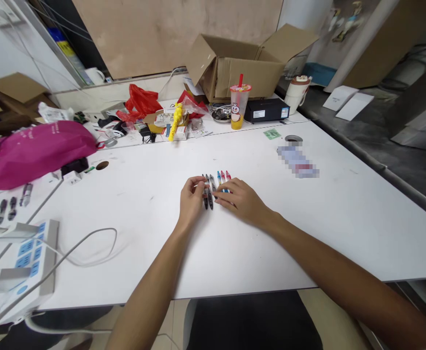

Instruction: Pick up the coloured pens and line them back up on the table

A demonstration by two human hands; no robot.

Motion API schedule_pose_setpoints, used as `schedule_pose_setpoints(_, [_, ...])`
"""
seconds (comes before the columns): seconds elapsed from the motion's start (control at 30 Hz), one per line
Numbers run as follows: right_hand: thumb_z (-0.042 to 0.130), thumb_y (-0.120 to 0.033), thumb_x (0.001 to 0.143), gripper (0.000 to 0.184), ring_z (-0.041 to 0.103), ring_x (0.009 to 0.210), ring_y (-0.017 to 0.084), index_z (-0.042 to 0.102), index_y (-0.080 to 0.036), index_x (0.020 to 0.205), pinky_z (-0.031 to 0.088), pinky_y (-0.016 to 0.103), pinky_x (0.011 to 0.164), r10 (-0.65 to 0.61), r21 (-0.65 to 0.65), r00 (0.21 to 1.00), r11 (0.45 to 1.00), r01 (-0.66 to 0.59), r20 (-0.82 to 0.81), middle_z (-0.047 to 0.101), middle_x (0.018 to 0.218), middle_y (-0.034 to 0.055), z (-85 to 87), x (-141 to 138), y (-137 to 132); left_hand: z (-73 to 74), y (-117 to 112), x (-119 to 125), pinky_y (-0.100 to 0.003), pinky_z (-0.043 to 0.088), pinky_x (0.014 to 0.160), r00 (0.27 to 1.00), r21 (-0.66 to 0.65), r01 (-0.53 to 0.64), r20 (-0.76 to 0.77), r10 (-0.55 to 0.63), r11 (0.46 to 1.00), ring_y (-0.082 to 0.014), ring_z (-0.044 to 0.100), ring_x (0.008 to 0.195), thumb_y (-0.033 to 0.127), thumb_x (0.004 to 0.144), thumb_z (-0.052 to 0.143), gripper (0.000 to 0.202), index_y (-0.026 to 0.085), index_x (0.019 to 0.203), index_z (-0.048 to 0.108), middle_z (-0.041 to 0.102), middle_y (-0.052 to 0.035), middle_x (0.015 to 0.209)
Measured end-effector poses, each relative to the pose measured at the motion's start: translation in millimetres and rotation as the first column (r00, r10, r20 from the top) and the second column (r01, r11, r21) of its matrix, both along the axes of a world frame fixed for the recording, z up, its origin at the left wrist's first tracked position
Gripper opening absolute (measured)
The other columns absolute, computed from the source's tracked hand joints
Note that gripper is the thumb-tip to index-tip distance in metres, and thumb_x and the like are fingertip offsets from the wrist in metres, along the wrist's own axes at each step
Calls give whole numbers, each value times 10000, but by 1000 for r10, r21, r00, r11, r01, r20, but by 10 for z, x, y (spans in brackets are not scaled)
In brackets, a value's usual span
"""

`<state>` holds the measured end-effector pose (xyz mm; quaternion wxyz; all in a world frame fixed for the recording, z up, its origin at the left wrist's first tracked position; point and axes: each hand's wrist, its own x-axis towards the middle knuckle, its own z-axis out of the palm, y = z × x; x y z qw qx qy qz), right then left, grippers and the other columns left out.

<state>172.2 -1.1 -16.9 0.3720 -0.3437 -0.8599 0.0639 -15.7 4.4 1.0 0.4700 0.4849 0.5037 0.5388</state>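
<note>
Dark pens (210, 201) are flanked by half-curled left hand (191, 200) and right hand (243, 197); whether gripped cannot be told. Judged light, stiff, slick; best pinched mid-barrel.

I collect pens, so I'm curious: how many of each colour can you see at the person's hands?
Black pens: 3
Blue pens: 1
Red pens: 2
Total: 6 in view, several partly covered

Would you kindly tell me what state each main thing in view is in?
Pens, lying, partly hidden
Left hand, curled at pens
Right hand, over some pens
Cup, upright, partly full
Large box, open
Black box, closed
Tumbler, upright, lidded
Power strip, plugs in it
</note>
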Motion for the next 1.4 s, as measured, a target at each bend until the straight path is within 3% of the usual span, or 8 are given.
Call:
schedule_pose_setpoints(0.23, [578,-434,1008,307,760,907,220,750,-273,1205,605,375,732,-242,-450,866,893,22,-438,812,1038,43,13,6,-90,32,-9,6,-284,565,715,997,-67,-13,72,18,998,-198,712,982,257,921,629,97,198,986,671,710,-105,1142])
schedule_pose_setpoints(0.6, [626,-433,954,251,703,826,196,709,-228,1073,574,364,751,-152,-473,778,857,-203,-610,737,918,47,126,37,-153,116,5,10,-338,627,867,887,-169,61,460,24,984,-238,764,1026,393,969,647,259,162,1080,605,740,-173,1226])
schedule_pose_setpoints(0.67, [627,-494,943,322,624,685,153,670,-217,1101,522,304,611,-170,-555,752,778,-295,-637,685,848,24,139,26,-133,109,1,10,-329,627,869,881,-129,88,473,-17,988,-225,772,1001,383,952,681,255,169,1066,601,759,-160,1184])
schedule_pose_setpoints(0.77, [487,-626,985,469,510,541,118,650,-188,1029,387,259,461,-171,-725,775,517,-455,-608,638,729,18,160,8,-98,97,-11,16,-323,627,872,877,-88,149,472,-91,985,-214,779,972,410,908,743,298,170,1032,616,780,-142,1115])
schedule_pose_setpoints(0.83, [414,-655,1004,518,472,505,117,625,-190,917,358,263,453,-132,-776,815,422,-469,-565,602,637,6,178,9,-92,91,-18,24,-311,629,856,878,-77,167,466,-113,983,-209,782,958,428,877,777,325,169,1004,627,788,-130,1089])
schedule_pose_setpoints(1.07, [481,-459,1036,311,453,520,123,556,-233,836,356,290,551,-47,-668,971,733,-126,-235,543,602,-54,268,110,-146,77,-32,66,-286,631,833,894,-122,106,446,-41,987,-206,784,961,444,872,781,332,162,945,623,798,-128,1035])
schedule_pose_setpoints(1.2, [444,-469,1047,376,560,620,139,629,-214,843,457,307,624,-87,-649,938,743,-163,-336,685,768,10,239,102,-131,67,-31,93,-295,631,854,895,-148,114,445,-36,982,-197,784,949,456,899,747,325,160,949,622,794,-134,1057])
schedule_pose_setpoints(1.4, [570,-433,994,290,627,724,166,636,-235,1196,543,354,687,-152,-615,883,768,-177,-444,734,1030,66,92,63,-69,27,-22,113,-327,626,895,902,-130,105,429,-40,986,-170,777,872,475,915,720,320,168,919,632,793,-109,1018])
